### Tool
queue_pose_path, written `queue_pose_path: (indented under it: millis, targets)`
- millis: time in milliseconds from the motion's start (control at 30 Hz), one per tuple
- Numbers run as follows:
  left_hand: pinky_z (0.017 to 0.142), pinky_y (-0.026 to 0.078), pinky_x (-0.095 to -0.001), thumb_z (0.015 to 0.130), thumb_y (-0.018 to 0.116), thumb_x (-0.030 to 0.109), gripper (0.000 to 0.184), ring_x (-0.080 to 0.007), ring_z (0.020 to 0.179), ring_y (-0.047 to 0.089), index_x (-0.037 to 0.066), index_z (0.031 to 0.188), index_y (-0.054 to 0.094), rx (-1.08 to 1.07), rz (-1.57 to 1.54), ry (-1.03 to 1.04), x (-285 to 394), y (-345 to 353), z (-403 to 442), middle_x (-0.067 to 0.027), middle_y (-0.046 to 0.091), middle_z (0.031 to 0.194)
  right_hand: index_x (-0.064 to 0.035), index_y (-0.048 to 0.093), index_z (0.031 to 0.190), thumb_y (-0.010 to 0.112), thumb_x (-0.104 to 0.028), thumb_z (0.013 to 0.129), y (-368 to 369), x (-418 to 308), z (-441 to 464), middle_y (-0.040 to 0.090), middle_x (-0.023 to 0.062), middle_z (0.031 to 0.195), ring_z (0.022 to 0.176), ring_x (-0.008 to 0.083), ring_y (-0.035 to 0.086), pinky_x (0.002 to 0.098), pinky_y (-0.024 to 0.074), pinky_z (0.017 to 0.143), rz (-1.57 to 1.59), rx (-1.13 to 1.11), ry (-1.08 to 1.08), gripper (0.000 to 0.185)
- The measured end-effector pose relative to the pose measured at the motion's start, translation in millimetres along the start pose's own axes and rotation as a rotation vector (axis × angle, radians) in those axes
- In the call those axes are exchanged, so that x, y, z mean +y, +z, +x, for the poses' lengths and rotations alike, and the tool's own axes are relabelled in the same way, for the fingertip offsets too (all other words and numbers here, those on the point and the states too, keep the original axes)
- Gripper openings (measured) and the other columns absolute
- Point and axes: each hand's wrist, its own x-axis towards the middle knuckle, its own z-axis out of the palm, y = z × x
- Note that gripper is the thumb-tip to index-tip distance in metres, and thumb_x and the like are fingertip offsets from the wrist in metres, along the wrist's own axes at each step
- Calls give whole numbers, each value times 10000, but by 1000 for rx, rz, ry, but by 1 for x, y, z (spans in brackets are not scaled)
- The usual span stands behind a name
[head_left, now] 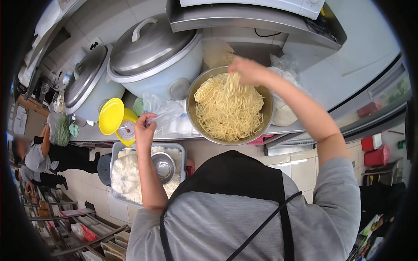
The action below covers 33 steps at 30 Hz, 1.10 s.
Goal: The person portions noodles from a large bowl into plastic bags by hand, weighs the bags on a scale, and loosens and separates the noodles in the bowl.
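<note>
A large metal bowl (268,115) on the counter is heaped with thin yellow noodles (228,111). My right hand (248,71), over the bowl's far side, is closed around a bunch of noodles whose strands hang down to the heap. To the left, my left hand (144,127) pinches the edge of a clear plastic bag (167,114). Just beside that hand stands a yellow kitchen scale (126,129) with a round dial and a yellow dish (111,116) on top.
Two big lidded cookers (154,56) stand behind the scale. Below the counter, a grey tub (183,167) holds white rice and a metal bowl (163,167). White plastic bags (285,106) lie right of the noodles. A metal shelf (257,21) overhangs the counter. Another person (39,154) stands far left.
</note>
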Motion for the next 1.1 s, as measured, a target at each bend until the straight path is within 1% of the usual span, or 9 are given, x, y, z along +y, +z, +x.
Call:
queue_pose_path:
  millis: [67,233,400,500,633,800,933,1067,1100]
  targets:
    - [510,290,-174,673,518,-48,193,-26,569,355,9,841,594,-20,-41,-16,0,2,2,53,458,655,-205,442,1224,761,-207,593,44,11,6,300,156,1311,1119,376,414,415,378,942,119,-170,-87,707]
    - [527,310,-179,669,529,-44,170,-31,582,382,14,816,590,-34,-85,-22,7,17,9,51,464,647,-292,420,1249,771,-334,572,100,-32,-13,238,175,1355,1147,483,317,545,343,922,-135,-47,153,764]
    - [543,348,-202,646,524,-50,127,-57,587,421,10,749,568,-60,37,84,12,26,24,17,492,635,-160,576,1073,785,-218,539,99,3,2,432,138,1245,1084,340,459,391,426,860,48,99,87,577]
    - [539,347,-206,642,522,-45,130,-62,581,418,14,750,567,-85,117,132,31,32,36,9,488,628,-94,597,997,746,-96,504,67,32,-1,600,125,959,910,222,564,298,432,834,575,234,170,514]
    - [515,338,-215,661,515,-5,143,-68,551,400,21,782,585,-117,59,189,41,52,64,3,471,599,-20,555,1034,631,48,594,-24,18,-33,612,46,906,820,101,568,248,454,757,1161,369,87,452]
    - [486,342,-238,702,516,57,208,-88,507,388,31,884,613,-110,71,268,63,95,102,-10,477,573,-28,572,1028,648,52,631,-42,16,-38,614,40,902,814,112,574,254,459,751,915,514,-73,412]
    - [504,380,-278,737,544,102,222,-130,510,436,39,936,619,-6,122,401,82,146,123,-51,544,601,-51,592,1036,634,49,656,-10,16,-33,616,28,931,875,134,563,256,438,801,1030,484,-184,394]
    - [603,434,-272,802,534,123,221,-162,607,522,41,987,621,-344,-97,410,83,187,129,-58,605,747,-46,582,1064,604,43,658,27,-9,-29,615,61,977,953,152,546,274,420,846,867,381,-306,416]
    - [645,447,-262,829,525,131,220,-164,649,546,38,1004,620,-510,-274,391,81,191,128,-49,613,795,-19,559,1083,583,12,678,45,-2,-20,610,90,988,954,168,557,292,433,844,1146,374,-215,407]
